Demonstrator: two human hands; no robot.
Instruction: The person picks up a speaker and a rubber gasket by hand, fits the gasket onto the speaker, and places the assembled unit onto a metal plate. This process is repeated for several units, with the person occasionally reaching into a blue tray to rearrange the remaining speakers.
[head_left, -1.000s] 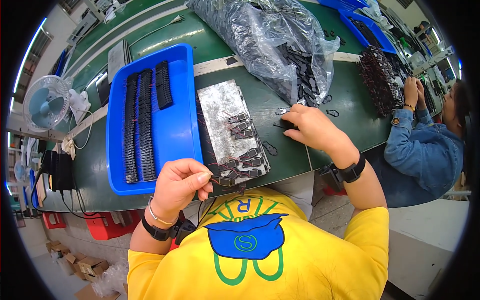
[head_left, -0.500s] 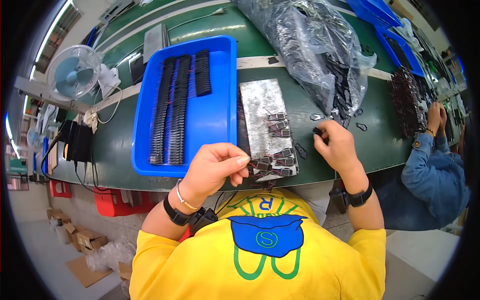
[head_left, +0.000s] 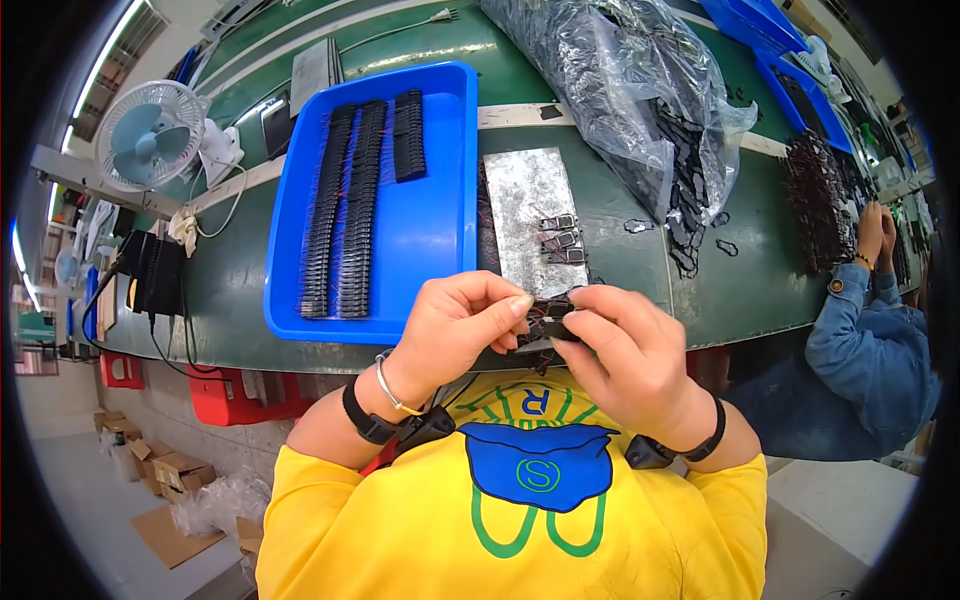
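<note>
Your left hand and right hand are pinched narrow on a small black rectangular part over the near end of the flat, rectangular grey metal plate (your fingers cover much of the part). Three small black red-wired pieces lie along that plate's right side, the shallow blue plastic tray sits left of it, and the crumpled clear plastic bag lies beyond it to the right.

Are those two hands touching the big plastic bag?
No, the left hand and right hand meet over the near end of the metal plate, apart from the clear plastic bag.
</note>
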